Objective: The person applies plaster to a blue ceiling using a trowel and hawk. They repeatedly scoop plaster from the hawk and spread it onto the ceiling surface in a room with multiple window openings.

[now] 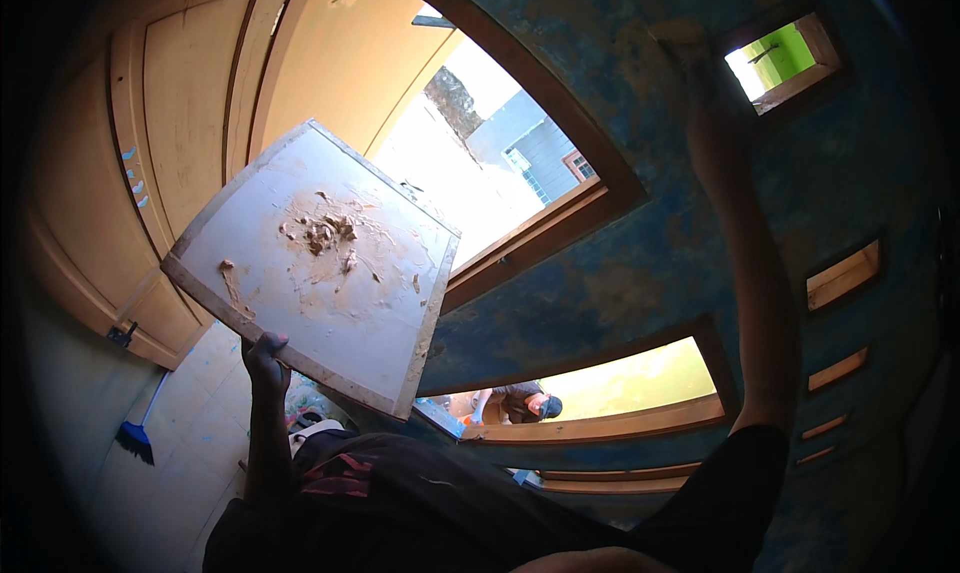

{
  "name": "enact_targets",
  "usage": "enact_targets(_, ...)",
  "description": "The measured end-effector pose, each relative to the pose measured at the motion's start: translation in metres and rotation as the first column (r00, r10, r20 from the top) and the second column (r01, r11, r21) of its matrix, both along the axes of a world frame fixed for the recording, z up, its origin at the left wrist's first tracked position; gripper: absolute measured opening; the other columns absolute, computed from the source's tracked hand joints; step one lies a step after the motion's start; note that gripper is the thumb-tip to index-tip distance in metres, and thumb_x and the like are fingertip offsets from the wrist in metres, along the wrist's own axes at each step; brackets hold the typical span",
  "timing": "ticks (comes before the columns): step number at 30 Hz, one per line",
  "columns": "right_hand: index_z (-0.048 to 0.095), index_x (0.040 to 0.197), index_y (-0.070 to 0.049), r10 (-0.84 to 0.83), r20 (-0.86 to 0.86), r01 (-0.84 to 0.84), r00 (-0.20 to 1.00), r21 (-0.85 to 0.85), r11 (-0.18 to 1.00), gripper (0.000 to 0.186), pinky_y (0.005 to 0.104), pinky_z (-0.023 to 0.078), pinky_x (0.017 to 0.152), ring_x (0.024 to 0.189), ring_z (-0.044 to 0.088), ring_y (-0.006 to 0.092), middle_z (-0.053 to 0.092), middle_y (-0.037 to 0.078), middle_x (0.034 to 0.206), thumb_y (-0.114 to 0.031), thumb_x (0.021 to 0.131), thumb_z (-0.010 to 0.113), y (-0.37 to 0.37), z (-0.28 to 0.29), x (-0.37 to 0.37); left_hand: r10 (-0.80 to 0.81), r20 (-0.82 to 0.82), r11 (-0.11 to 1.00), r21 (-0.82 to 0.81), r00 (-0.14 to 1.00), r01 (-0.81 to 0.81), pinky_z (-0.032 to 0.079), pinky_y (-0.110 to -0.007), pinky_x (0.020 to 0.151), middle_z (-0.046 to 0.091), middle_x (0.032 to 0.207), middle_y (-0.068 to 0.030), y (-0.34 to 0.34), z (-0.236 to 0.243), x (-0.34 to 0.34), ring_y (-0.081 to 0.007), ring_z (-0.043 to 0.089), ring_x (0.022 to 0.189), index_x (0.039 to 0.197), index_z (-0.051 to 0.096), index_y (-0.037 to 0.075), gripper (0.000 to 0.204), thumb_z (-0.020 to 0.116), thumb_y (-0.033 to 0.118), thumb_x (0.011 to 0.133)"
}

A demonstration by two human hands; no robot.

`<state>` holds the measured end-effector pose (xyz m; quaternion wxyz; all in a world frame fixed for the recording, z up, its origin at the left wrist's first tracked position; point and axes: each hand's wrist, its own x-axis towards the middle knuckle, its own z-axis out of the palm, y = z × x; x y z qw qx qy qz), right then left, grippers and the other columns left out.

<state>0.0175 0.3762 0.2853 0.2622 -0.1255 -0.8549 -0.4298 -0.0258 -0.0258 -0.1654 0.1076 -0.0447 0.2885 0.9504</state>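
Observation:
My left hand [266, 365] grips the lower edge of a square white board [375, 198] with a worn, brownish frame, thumb over the rim. A lump of tan putty [325, 235] sits smeared across the board's middle, with a smaller dab near its left side. Stretched up to the right, my right hand [700, 73] is closed around what looks like a putty knife [678, 33]; its pale blade lies against the dark wall [600, 83]. Shadow hides most of the fingers and the handle. Patches of tan and blue mottle the wall there.
A small wood-framed opening [785, 65] is right of my right hand. Behind the board are a wooden door [190, 83] and a bright doorway [520, 163]. Another person [525, 403] shows through a low window opening. A blue broom [136, 441] rests on the tiled floor at left.

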Motion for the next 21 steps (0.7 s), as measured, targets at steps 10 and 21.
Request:
enact_targets(10, 0.043, 0.109, -0.005, -0.132, 0.110, 0.139, 0.985, -0.059, 0.989, 0.033, 0.0377, 0.039, 0.074, 0.090, 0.047, 0.0320, 0.049, 0.018, 0.099, -0.014, 0.077, 0.043, -0.052, -0.017, 0.072, 0.020, 0.025, 0.999, -0.044, 0.999, -0.019, 0.038, -0.036, 0.081, 0.042, 0.093, -0.0080, 0.000, -0.012, 0.007, -0.0195, 0.045, 0.087, 0.116, 0.028, 0.002, 0.062, 0.043, -0.003, 0.056)
enact_targets(21, 0.044, 0.109, -0.009, -0.058, 0.105, 0.059, 0.993, -0.007, 0.998, 0.033, 0.0362, 0.039, 0.074, 0.090, 0.048, 0.0307, 0.049, 0.017, 0.098, -0.013, 0.076, 0.046, -0.019, -0.029, 0.011, 0.024, 0.012, 0.996, -0.090, 1.000, -0.023, 0.038, -0.035, 0.080, 0.042, 0.088, -0.0061, 0.002, -0.003, 0.004, -0.0174, 0.046, 0.083, 0.115, 0.030, 0.002, 0.060, 0.044, -0.003, 0.056)
